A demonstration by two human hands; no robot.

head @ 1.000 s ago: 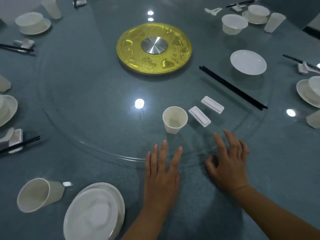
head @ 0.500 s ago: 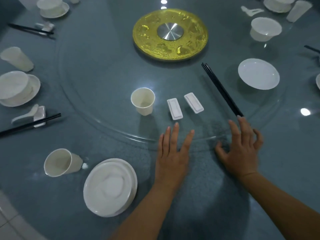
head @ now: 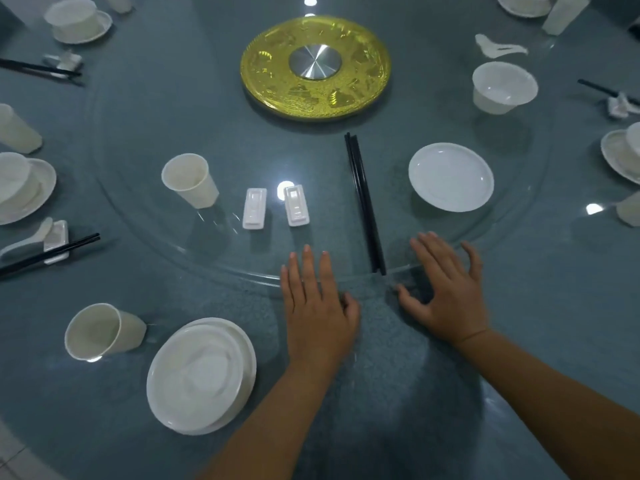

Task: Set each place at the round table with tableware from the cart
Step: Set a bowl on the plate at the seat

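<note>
Glass: a clear round turntable (head: 138,216) lies over the middle of the grey-blue desk (head: 519,306); its near rim runs under both hands.
Left hand (head: 317,306): flat, palm down on the turntable's near rim, fingers (head: 306,268) straight and close together, holding nothing.
Right hand (head: 446,292): palm down just right of the left one, fingers (head: 429,251) spread and straight over the rim, thumb pointing left, holding nothing.
Black chopsticks (head: 363,202): a pair lying together on the turntable, running from near the centre out to its near rim, where the tips end between the two hands.
Chopstick rests (head: 254,208): two white rectangular ones side by side on the turntable, just beyond the left hand; the second one (head: 296,205) has a light glare beside it.
Paper cup (head: 188,180): upright on the turntable, left of the rests.
Small plate (head: 451,176): white, on the turntable right of the chopsticks.
Bowl (head: 504,86): white, further out on the turntable's right part.
Gold disc (head: 315,67): at the centre of the desk, with a silver hub.
Near-left place: a bowl on a plate (head: 202,374) at the desk's near edge, with a cup (head: 100,332) tipped on its side just left of it.
Left edge: a bowl on a plate (head: 24,185), a spoon and rest (head: 52,237) with black chopsticks (head: 48,252) laid across.
Far corners: more set places, partly cut off.
</note>
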